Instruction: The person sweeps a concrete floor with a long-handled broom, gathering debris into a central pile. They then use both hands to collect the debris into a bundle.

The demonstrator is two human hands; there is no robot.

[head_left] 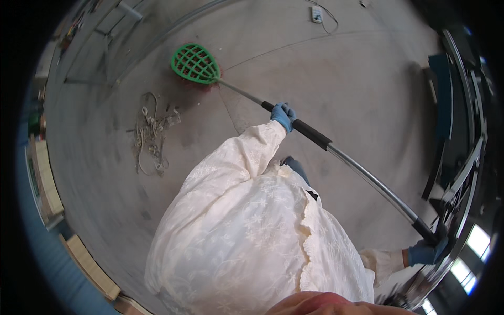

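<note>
A long metal pole with a green lattice head [195,63] runs slantwise across the view; whether it is a mop or a brush I cannot tell. Something reddish shows through and around its head, which is low at the floor. My left hand [283,116], in a blue glove, is closed around the black foam grip near the pole's middle. At the far right, my right hand [426,252], also blue-gloved, is at the pole's black end grip, fingers wrapped round it and partly hidden. Left of the pole, a pile of cords and small scraps [153,128] lies on the floor.
The grey floor [357,73] has dark seams and smudges. A white power strip [316,14] with a cord lies at the top. Metal frames [107,47] stand at upper left, pale boards [92,268] at lower left. A dark metal rack [462,178] rises close on the right.
</note>
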